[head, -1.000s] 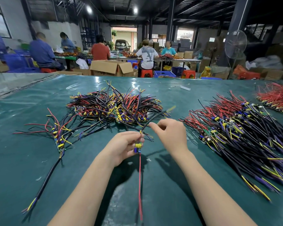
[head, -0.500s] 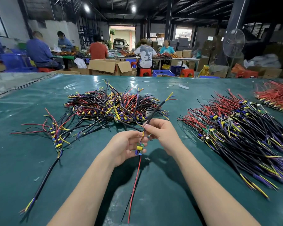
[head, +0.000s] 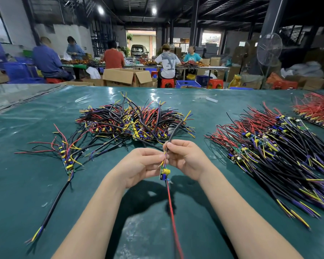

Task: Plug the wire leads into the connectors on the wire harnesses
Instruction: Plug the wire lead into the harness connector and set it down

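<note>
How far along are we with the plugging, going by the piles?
Done, seemingly: the right pile and centre pile, boards already with black cables. In hand: left hand holds a small board, right hand pinches a black cable at it. Left: the far-right pile, red wires only.

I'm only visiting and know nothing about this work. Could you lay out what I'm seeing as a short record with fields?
Setting: workshop, green table cover
Left hand: holds small circuit board by its top
Right hand: pinches black cable just above the board
Hanging below: red wire
Middle pile: tangled wired boards
Right pile: wired boards laid roughly parallel
Background: people seated at other tables
</note>
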A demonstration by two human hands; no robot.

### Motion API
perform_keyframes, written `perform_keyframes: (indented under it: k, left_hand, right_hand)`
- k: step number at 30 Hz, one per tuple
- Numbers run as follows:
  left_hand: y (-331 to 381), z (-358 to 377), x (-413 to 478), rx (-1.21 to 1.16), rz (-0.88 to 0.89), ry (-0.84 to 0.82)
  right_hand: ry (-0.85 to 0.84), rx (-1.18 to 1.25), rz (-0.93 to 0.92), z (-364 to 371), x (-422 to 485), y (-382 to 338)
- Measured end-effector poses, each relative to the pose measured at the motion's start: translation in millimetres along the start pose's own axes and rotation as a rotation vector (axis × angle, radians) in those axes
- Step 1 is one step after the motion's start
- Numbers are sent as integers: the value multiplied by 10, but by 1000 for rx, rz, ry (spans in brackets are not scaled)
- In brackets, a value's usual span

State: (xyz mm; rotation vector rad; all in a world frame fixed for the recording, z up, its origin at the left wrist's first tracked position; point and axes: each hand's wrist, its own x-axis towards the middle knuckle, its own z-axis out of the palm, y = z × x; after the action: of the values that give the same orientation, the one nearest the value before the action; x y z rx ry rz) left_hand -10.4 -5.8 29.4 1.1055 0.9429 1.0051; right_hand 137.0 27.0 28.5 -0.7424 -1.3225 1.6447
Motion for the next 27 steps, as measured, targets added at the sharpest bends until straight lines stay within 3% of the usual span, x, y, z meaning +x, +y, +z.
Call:
perform_keyframes:
  k: [5, 10, 16, 27]
  left_hand:
    - [4, -32, -9, 310, 20, 25]
    - [-26, -11, 24, 547, 133, 122]
    - [-58, 11, 22, 399, 107, 85]
    - [-55, 73, 52, 99, -11, 224]
  right_hand:
    - [51, -143, 47, 9, -10, 27]
    - [212, -200, 21, 54, 8, 71]
    - [308, 27, 57, 46, 20, 84]
    - [281, 52, -123, 59, 4, 82]
